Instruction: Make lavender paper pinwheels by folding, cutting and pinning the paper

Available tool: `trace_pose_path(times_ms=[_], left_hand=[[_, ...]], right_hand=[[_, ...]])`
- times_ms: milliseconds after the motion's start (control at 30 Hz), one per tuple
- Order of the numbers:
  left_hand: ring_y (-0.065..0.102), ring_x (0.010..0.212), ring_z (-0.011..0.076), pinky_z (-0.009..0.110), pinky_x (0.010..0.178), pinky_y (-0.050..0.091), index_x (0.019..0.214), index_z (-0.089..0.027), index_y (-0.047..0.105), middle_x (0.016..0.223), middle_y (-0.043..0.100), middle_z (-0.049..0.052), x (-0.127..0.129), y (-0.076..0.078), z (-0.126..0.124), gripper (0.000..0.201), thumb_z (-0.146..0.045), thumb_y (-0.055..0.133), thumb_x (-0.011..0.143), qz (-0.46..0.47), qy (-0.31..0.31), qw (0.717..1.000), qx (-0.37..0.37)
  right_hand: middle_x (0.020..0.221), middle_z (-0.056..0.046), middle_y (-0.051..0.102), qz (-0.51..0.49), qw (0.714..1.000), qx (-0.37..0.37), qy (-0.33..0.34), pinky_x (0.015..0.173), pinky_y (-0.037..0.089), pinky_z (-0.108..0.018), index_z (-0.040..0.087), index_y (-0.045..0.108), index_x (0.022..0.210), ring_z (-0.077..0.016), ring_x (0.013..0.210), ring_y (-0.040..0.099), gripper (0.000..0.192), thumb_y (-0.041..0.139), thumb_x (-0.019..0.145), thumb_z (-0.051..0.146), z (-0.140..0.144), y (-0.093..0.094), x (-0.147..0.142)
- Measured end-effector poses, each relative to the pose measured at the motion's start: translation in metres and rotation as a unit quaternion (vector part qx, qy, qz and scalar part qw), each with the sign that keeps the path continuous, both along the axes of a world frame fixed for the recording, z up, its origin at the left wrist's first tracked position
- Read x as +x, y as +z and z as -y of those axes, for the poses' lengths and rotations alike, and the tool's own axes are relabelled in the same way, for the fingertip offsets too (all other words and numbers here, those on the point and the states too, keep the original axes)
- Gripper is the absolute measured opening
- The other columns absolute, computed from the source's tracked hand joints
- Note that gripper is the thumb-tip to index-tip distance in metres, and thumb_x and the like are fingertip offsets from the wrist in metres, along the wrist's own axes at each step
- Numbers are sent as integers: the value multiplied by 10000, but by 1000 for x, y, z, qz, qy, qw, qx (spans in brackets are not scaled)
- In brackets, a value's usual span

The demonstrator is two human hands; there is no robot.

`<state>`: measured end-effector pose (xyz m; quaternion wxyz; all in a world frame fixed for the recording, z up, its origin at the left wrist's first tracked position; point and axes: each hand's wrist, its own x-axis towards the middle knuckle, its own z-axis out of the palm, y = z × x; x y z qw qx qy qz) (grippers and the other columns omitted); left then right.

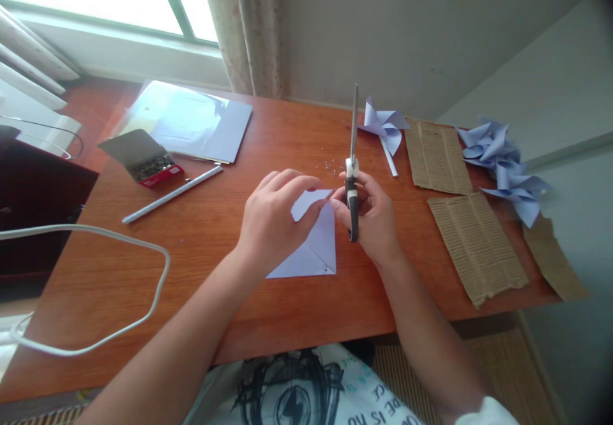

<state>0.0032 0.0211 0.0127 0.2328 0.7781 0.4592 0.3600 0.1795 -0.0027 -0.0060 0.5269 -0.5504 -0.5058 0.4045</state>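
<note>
Head view: the left hand (271, 221) pinches the upper corner of a pale blue paper sheet (313, 249) between thumb and fingers, lifting that corner while the sheet's lower edge lies on the wooden surface (201, 246). Just right of the sheet, the right hand (371, 211) has its fingers wrapped tight around the scissors (353, 170), blades pointing up and away. Beyond the sheet, further right, lies a paper pinwheel (383, 128).
</note>
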Motion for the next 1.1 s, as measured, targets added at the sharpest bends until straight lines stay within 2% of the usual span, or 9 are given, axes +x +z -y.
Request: trace_pose_path(times_ms=[100, 233, 433, 600, 767, 933, 1100], left_hand=[[543, 631, 132, 275, 650, 411, 1013, -199, 731, 914, 728, 37, 3, -1, 5, 172, -305, 635, 918, -26, -27, 999, -32], [534, 624, 136, 262, 623, 373, 990, -203, 748, 787, 692, 18, 7, -10, 6, 155, -255, 632, 901, -49, -52, 995, -63], [499, 570, 119, 251, 585, 358, 851, -183, 758, 672, 674, 4, 9, -10, 5, 150, -215, 617, 887, 19, -62, 991, -121], [541, 580, 125, 244, 574, 384, 852, -171, 774, 688, 712, 14, 7, -8, 3, 187, -290, 635, 890, 92, -55, 974, -198], [598, 654, 160, 255, 603, 422, 860, -163, 772, 760, 738, 44, 6, -11, 1, 260, -371, 621, 902, 124, -75, 961, -234], [538, 604, 135, 244, 567, 377, 833, -159, 762, 700, 696, 29, 7, -9, 2, 239, -337, 618, 901, 122, -73, 965, -218], [472, 559, 111, 246, 566, 351, 804, -169, 741, 637, 634, -1, 9, -7, 4, 205, -274, 601, 911, 92, -60, 985, -134]], right_hand=[[806, 28, 711, -12, 1000, 12, -1, 661, 551, -294, 245, 636, 1119, -139, 696, 650, 428, 804, 728, 204, 0, 0, 0], [808, 34, 711, -25, 999, 28, 2, 702, 565, -299, 249, 629, 1145, -137, 723, 664, 433, 758, 745, 143, 2, 0, -1], [810, 40, 700, -2, 999, 48, 8, 736, 579, -325, 264, 620, 1134, -148, 754, 688, 407, 737, 760, 158, 4, 4, -2], [833, 37, 707, 27, 996, 78, 24, 756, 568, -345, 288, 615, 1171, -158, 760, 677, 453, 768, 763, 162, 7, 1, -1], [875, 22, 720, 71, 993, 92, 9, 757, 558, -357, 296, 620, 1188, -176, 784, 678, 469, 781, 768, 164, 9, -5, 0], [845, 30, 720, 41, 996, 81, 22, 742, 568, -358, 293, 622, 1175, -171, 766, 676, 457, 806, 765, 211, 8, 0, 0], [794, 30, 682, -33, 998, 48, -12, 598, 529, -311, 288, 611, 1127, -140, 654, 610, 342, 772, 825, 308, 3, 1, 2]])
